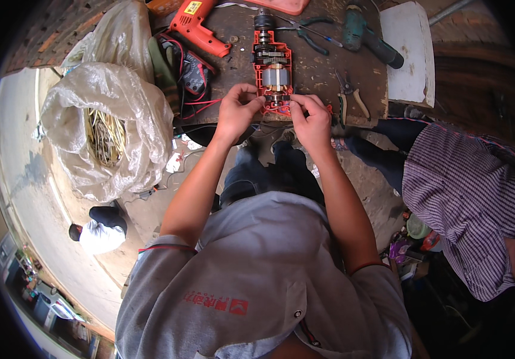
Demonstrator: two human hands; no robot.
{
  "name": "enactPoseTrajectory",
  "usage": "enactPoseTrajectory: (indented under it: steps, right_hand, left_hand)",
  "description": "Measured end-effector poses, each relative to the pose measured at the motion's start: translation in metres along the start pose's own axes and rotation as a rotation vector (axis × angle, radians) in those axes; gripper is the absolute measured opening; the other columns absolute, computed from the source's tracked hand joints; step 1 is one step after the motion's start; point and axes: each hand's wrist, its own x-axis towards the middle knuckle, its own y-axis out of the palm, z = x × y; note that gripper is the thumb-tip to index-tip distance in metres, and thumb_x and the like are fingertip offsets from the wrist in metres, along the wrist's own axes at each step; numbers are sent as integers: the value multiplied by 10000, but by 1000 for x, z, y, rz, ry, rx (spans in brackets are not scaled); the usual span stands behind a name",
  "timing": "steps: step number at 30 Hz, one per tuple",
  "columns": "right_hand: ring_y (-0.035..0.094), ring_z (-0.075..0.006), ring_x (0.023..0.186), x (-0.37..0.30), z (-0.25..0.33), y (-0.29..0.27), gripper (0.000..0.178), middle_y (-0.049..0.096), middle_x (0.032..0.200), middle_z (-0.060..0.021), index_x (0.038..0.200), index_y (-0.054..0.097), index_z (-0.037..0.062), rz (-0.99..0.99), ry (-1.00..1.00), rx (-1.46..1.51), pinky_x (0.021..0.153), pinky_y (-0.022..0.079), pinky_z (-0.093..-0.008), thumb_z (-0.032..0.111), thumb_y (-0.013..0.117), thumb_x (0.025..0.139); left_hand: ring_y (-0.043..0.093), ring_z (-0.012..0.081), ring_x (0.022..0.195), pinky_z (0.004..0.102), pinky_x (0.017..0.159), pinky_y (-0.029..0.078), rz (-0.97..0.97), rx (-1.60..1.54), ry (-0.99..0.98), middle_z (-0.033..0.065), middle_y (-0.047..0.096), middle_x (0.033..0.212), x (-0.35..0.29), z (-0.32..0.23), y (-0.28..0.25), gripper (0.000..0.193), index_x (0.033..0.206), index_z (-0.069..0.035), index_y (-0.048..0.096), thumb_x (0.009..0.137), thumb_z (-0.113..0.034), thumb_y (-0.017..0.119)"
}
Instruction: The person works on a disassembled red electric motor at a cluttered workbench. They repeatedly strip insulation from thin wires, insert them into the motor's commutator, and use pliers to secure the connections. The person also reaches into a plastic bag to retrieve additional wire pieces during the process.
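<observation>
An opened electric drill (292, 67) lies on the worn wooden bench, its chuck pointing away from me. Half of its orange-red housing is off, baring the gears, the motor (276, 78) and the shaft end. At the near end, my left hand (239, 112) has thumb and forefinger pressed together against the left side of the shaft end. My right hand (312, 121) pinches at the opposite side, by the housing's right edge. Dark small parts sit between the fingertips; what each pinch holds is too small to make out.
A red power drill (200, 29), a multimeter (197, 73) with red leads and a green cordless drill (365, 37) lie around. Dark-handled pliers (309, 36) and cutters (352, 96) lie to the right. A pale sack (144, 113) stands left; a person in a checked garment (464, 191) is at right.
</observation>
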Motion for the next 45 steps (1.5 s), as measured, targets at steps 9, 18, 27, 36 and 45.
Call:
enactPoseTrajectory:
  steps: [9, 18, 27, 36, 45]
  right_hand:
    - [691, -175, 703, -38, 15, -4, 157, 707, 901, -85, 1038, 723, 22, 115, 168, 137, 633, 545, -307, 81, 742, 893]
    - [690, -358, 806, -27, 26, 25, 263, 701, 909, -126, 1038, 675, 57, 148, 13, -246, 704, 540, -482, 236, 756, 863]
    - [706, -365, 791, -31, 19, 30, 121, 722, 870, -142, 924, 680, 76, 81, 215, -75, 703, 552, -476, 182, 722, 884]
    - [692, -348, 794, -27, 17, 11, 233, 695, 967, -107, 1056, 643, 69, 188, 58, -86, 702, 550, -466, 93, 734, 843]
    - [685, -351, 759, -17, 18, 21, 66, 653, 896, -61, 944, 706, 147, 139, -171, -293, 671, 550, -475, 155, 711, 878]
  left_hand:
    - [685, 234, 989, 333, 851, 560, 211, -45, -123, 150, 567, 1236, -49, -14, -38, 516, 1382, -13, 367, 905, 106, 524]
    - [692, 193, 1011, 290, 889, 555, 214, -61, -144, 105, 658, 1093, -46, 7, -38, 236, 1203, 58, 563, 984, -5, 627]
    - [679, 124, 902, 258, 803, 556, 199, 80, -111, 59, 693, 989, -39, 5, -30, 184, 1136, 46, 644, 997, -74, 641]
    - [665, 101, 881, 256, 753, 543, 155, 148, -102, 30, 689, 968, -35, 7, -21, 184, 1142, 11, 645, 998, -103, 634]
    - [608, 77, 741, 238, 670, 502, 110, 172, -52, 23, 680, 858, -33, 7, -20, 155, 1093, 25, 656, 990, -84, 618]
